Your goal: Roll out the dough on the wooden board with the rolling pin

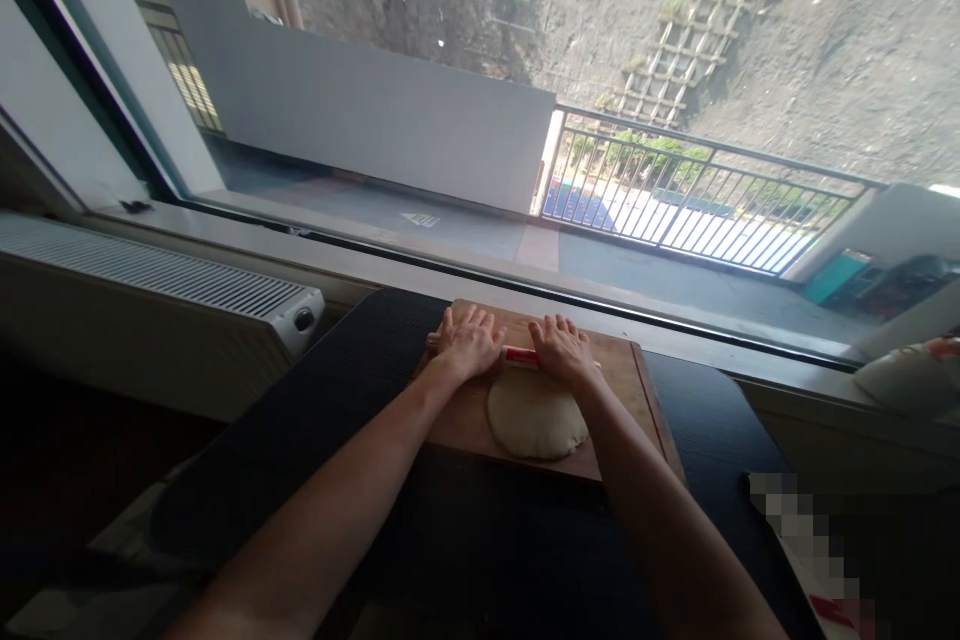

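A flattened round of pale dough [534, 417] lies on a wooden board [628, 420]. Across the dough's far edge rests a rolling pin with a red and white label [522, 356]. My left hand [469, 340] lies over the left part of the pin, its fingers stretched forward. Over the right part is my right hand [561, 347], also flat with fingers extended. Between the two hands only the labelled middle of the pin shows, with a bit of each end outside them. My palms hide the rest of it.
The board sits on a dark table [315, 420] against a window sill [405, 282]. A white radiator [157, 290] stands to the left. Behind the glass is a walkway with a railing [697, 190]. A pale rounded object [904, 380] is at the right of the sill.
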The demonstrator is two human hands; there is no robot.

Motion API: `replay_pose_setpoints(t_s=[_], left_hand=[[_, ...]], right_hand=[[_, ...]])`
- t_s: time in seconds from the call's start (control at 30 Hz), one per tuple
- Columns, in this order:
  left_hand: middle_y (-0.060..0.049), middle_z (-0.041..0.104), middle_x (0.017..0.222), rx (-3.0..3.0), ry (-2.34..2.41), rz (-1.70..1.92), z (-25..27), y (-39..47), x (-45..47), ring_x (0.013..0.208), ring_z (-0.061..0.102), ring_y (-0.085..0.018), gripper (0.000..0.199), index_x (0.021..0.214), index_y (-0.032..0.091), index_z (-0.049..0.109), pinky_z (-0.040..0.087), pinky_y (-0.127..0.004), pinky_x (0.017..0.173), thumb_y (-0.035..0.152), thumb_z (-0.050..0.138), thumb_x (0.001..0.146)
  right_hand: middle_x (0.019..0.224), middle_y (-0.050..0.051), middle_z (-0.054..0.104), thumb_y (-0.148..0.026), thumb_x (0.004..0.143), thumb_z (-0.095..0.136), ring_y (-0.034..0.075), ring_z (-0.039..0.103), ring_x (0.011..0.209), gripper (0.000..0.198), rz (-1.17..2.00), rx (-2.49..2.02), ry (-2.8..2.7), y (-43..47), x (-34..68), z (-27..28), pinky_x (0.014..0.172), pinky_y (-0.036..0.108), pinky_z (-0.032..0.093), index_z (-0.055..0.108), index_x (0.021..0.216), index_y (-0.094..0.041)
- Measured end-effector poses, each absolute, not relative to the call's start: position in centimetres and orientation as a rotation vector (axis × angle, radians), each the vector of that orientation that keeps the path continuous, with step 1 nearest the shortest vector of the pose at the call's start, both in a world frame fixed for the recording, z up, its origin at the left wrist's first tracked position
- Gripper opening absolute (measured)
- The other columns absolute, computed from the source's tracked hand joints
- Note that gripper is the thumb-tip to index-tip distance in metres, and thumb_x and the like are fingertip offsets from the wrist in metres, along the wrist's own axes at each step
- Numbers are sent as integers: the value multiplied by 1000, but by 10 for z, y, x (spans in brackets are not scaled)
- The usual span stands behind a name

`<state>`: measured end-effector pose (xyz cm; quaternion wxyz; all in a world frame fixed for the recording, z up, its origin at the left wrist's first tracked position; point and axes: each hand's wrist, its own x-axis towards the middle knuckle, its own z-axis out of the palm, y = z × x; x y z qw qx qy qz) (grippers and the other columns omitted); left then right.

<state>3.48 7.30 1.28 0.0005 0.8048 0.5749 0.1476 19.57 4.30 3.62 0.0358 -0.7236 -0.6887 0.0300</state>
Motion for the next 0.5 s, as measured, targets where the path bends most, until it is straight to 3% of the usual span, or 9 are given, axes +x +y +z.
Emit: replay_pose_setpoints(t_s=[0.17,0.27,0.37,0.5], left_hand=[[-7,38,144,2631,1714,501,-2,2,7,137,23,-21,52,136,17,39,7,-49,113,42,24,93],[-8,32,146,2765,1633,569,-13,-29,-7,138,22,-21,54,140,16,31,5,-49,113,41,28,93],[-9,29,148,2759,1660,605,-16,-17,-3,138,19,-22,57,141,15,28,4,-49,113,43,29,92],[-11,36,144,2567,1805,524,-3,46,26,137,22,-25,56,135,13,39,8,-53,111,46,24,92]], right_hand=[[149,7,25,-52,94,19,22,12,139,59,-108,-1939,-2192,-40,195,8,111,42,10,32,140,-17],[151,5,20,-51,94,22,20,10,139,60,-109,-1798,-2283,-74,195,-1,112,39,9,25,144,-18],[150,6,24,-51,94,21,21,11,139,60,-122,-1858,-2243,-57,195,3,112,41,8,29,142,-17],[148,10,27,-49,95,12,25,17,137,58,11,-2143,-2191,11,200,25,108,48,16,31,140,-18]])
